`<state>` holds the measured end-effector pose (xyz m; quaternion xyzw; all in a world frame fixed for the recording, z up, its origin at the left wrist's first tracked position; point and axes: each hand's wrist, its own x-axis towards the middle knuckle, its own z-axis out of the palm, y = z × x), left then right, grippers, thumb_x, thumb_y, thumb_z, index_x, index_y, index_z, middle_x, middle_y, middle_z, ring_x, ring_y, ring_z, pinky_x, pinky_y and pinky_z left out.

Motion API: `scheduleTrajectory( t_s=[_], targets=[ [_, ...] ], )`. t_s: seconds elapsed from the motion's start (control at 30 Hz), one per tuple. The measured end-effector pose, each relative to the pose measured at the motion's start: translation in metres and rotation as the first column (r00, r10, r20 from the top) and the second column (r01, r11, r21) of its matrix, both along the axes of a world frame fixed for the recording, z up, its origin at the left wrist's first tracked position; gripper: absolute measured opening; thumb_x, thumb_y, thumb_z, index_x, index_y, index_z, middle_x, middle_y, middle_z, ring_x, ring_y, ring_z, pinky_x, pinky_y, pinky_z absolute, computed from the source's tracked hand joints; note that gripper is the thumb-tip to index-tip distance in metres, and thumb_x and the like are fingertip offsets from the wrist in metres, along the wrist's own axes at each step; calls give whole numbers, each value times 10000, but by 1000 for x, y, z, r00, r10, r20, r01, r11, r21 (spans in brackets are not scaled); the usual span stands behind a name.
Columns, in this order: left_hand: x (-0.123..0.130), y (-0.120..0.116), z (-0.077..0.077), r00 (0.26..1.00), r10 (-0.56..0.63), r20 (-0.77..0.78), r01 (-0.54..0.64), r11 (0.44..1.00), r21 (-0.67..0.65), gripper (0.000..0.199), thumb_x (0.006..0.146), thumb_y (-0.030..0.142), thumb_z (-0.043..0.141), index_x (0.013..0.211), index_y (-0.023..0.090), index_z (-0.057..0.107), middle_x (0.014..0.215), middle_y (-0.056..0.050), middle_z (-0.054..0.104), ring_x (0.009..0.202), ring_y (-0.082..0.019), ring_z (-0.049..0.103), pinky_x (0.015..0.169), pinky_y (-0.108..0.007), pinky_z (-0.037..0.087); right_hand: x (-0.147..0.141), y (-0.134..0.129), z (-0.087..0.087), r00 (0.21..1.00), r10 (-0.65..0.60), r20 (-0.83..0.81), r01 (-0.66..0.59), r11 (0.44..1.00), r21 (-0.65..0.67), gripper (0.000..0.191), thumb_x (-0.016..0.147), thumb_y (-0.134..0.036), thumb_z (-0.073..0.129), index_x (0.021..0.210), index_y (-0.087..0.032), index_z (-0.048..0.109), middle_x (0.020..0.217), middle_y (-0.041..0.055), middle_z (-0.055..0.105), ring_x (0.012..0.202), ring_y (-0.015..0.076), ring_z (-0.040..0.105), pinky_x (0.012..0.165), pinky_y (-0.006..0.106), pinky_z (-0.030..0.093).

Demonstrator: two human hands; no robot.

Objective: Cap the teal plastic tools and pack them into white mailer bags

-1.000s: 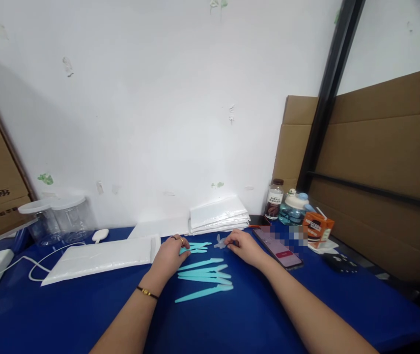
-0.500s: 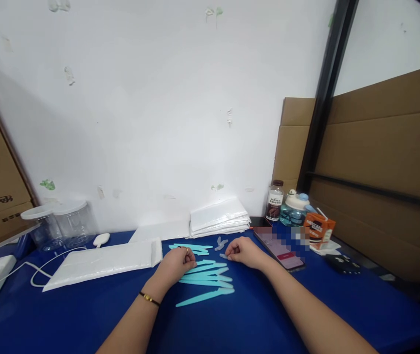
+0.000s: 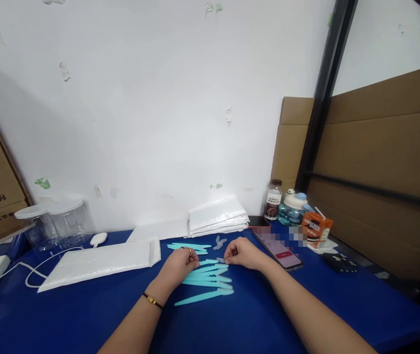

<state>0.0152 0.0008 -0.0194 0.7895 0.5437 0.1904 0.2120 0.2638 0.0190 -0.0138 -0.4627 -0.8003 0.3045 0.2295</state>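
Note:
My left hand point(image 3: 181, 264) is closed in a pinch on the handle of a turquoise stick-like tool point(image 3: 210, 263). Close to that tool's right end, my right hand point(image 3: 239, 252) pinches a small translucent cap point(image 3: 220, 259). Several more turquoise tools with pale caps on their right ends point(image 3: 204, 297) lie fanned out below my hands. Behind my left hand rests another group of turquoise tools point(image 3: 189, 246). Loose translucent caps point(image 3: 219, 243) lie just beyond my right fingertips.
White padded envelopes lie at the left point(image 3: 99, 263) and in a stack point(image 3: 217, 217) by the wall. A phone point(image 3: 278, 250), bottle point(image 3: 273, 200), blue jug point(image 3: 291, 211), orange drink box point(image 3: 316, 230) and black item point(image 3: 339, 262) stand or lie right. Clear containers point(image 3: 68, 223) stand left.
My left hand has shifted slightly right. My right hand and the cap have moved slightly left and down, and the cap is now close to the tool's end.

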Motion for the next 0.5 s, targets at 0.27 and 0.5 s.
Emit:
scheduleTrajectory(
  t_s=[0.27,0.5],
  targets=[
    [2,0,0,999,-49,-21,50,997,54,160,755,313,509,762,193,615,741,1,608,697,-134,544,607,-215,368,-7,-3,2,1000,-3,-7,3,999,37,97,630,-240,669,683,-171,711,646,17,677,593,138,571,517,204,391],
    [1,0,3,995,-53,-86,60,995,77,184,774,321,494,787,183,614,781,-21,612,737,-150,544,625,-225,364,-5,1,-4,999,-34,-17,34,999,1,126,629,-270,677,682,-156,695,624,17,657,569,128,558,501,197,388]
  ],
)
